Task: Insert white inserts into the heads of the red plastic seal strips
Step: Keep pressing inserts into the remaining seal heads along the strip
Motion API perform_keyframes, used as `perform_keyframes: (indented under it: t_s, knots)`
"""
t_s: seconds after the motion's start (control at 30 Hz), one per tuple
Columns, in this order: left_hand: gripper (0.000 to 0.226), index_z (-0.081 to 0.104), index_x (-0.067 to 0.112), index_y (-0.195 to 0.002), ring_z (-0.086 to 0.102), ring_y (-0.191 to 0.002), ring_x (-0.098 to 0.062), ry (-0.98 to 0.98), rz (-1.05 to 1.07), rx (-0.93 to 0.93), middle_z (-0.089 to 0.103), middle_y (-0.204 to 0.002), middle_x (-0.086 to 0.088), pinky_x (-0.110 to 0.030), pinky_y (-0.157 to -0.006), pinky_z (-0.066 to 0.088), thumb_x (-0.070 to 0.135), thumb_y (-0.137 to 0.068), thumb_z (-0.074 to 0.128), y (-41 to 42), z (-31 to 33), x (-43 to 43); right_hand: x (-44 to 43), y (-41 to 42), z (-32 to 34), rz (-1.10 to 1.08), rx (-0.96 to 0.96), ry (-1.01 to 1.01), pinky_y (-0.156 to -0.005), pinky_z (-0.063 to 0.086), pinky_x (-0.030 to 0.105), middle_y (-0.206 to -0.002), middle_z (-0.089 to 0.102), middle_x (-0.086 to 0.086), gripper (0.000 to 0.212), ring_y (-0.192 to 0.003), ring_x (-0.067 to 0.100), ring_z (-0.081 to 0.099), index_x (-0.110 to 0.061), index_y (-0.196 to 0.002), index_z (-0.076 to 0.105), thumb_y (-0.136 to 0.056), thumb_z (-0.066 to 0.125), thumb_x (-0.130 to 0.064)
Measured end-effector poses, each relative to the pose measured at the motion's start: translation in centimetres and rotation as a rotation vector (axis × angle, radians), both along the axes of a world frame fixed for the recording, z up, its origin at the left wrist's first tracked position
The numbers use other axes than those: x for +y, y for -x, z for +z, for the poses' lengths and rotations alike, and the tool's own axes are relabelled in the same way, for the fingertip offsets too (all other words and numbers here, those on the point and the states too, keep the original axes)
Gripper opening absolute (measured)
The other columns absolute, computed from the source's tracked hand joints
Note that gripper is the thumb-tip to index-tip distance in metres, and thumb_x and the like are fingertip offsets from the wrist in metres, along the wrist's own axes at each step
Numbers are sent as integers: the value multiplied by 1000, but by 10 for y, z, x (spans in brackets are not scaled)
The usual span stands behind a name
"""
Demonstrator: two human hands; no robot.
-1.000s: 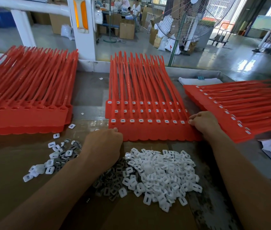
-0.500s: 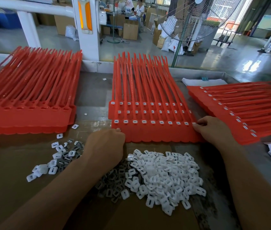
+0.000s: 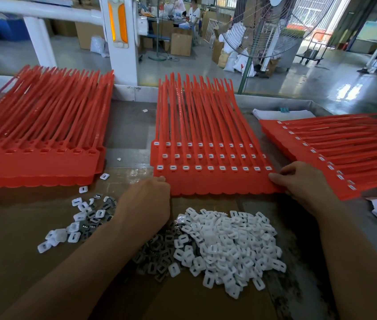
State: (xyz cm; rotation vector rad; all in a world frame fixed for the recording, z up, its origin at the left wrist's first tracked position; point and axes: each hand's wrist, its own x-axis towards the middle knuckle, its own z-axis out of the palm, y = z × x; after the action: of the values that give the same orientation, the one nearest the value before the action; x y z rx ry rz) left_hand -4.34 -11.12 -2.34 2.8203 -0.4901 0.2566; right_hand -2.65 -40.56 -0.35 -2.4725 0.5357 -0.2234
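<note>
Gripping the near right corner of the middle stack of red seal strips (image 3: 217,183), the right hand (image 3: 303,181) had its thumb laid on top of the flat head band and its fingers curled round the edge. The left hand (image 3: 147,199) sat at the opposite near corner, knuckles up and fingers curled toward the red edge. Its fingertips were mostly hidden, so it could not be told whether it pinched the stack or only touched it.

Between the two hands the stack ran straight across, its tails fanning away from them. Three stepped rows of heads showed just beyond the fingers, each head carrying a small white piece with a dark slot.

Behind both wrists, nearer the body, lay a heap of loose white inserts (image 3: 229,245). They were small rounded squares, each slotted, piled on brown cardboard (image 3: 11,262). Darker grey pieces (image 3: 157,257) were mixed in close under the left forearm.

Out past the left hand lay a smaller scatter of inserts (image 3: 83,218). Beyond it was a left stack of strips (image 3: 39,162) whose heads looked like open sockets, perhaps unfilled. Just beside the right hand, on its outer side, an angled stack of strips (image 3: 335,153) showed white pieces seated along its heads.
</note>
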Motion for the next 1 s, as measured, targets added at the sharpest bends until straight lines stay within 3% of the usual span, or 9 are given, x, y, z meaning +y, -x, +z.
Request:
perform_keyframes:
  t_s: [0.2, 0.27, 0.37, 0.43, 0.5, 0.63, 0.77, 0.93, 1.0]
  knots:
    - [27, 56, 13, -114, 49, -114, -13, 46, -21, 15, 49, -131, -1, -22, -95, 36, 21, -93, 40, -1, 0, 1, 4, 0, 0, 57, -42, -44, -89, 46, 38, -93, 64, 8, 37, -91, 25, 60, -7, -103, 63, -71, 78, -18]
    - [40, 42, 11, -130, 35, -129, -15, 33, -2, 51, 34, -145, -3, -24, -105, 26, 28, -95, 37, -2, -3, 1, 5, 0, 1, 83, -44, -45, -84, 42, 29, -97, 60, 5, 43, -90, 19, 56, -10, -107, 62, -68, 80, -16]
    - [54, 18, 16, -144, 14, -140, -18, -2, 13, 121, 12, -153, -4, -31, -112, 15, 36, -96, 32, -1, -5, 1, 7, -1, -2, 142, -28, -25, -85, 40, 28, -106, 59, 9, 53, -92, 18, 53, -12, -114, 60, -65, 81, -11]
    - [52, 21, 20, -143, 20, -138, -19, 7, 34, 90, 19, -151, -3, -33, -110, 22, 37, -95, 32, 0, -4, 0, 9, -2, -5, 143, -31, 28, -90, 41, 31, -110, 60, 11, 54, -97, 22, 55, -13, -116, 59, -67, 80, -13]
    - [42, 41, 22, -133, 41, -122, -17, 37, 82, -35, 42, -135, -1, -30, -96, 37, 35, -94, 37, 1, 1, 1, 10, -3, -8, 144, -49, 71, -92, 41, 32, -112, 60, 12, 53, -102, 25, 56, -12, -116, 59, -67, 79, -15]
    - [27, 64, 22, -104, 50, -85, -10, 110, 19, -97, 59, -103, 4, -22, -73, 37, 31, -92, 41, 2, 8, 3, 12, -4, -13, 133, -116, 132, -87, 39, 30, -112, 60, 11, 49, -101, 25, 56, -10, -112, 59, -68, 78, -19]
    - [34, 53, 22, -123, 51, -108, -12, 131, -48, -14, 54, -124, 6, -25, -91, 38, 30, -94, 38, 2, 3, 0, 16, -5, -14, 105, -188, 167, -74, 35, 28, -107, 54, 9, 37, -87, 17, 48, -13, -97, 54, -69, 77, -19]
    - [41, 43, 21, -134, 44, -121, -13, 158, -16, 22, 46, -136, 4, -24, -98, 32, 31, -94, 40, -1, 1, 1, 19, -3, -11, 111, -170, 217, -78, 35, 29, -111, 43, 9, 40, -100, 25, 49, -13, -100, 52, -67, 75, -9]
    - [41, 42, 21, -134, 43, -122, -14, 165, -10, 32, 45, -138, 4, -25, -99, 31, 30, -94, 41, -1, 1, 0, 23, -1, -5, 157, -218, 236, -75, 36, 28, -98, 49, 1, 30, -92, 21, 52, -17, -92, 55, -69, 76, -15]
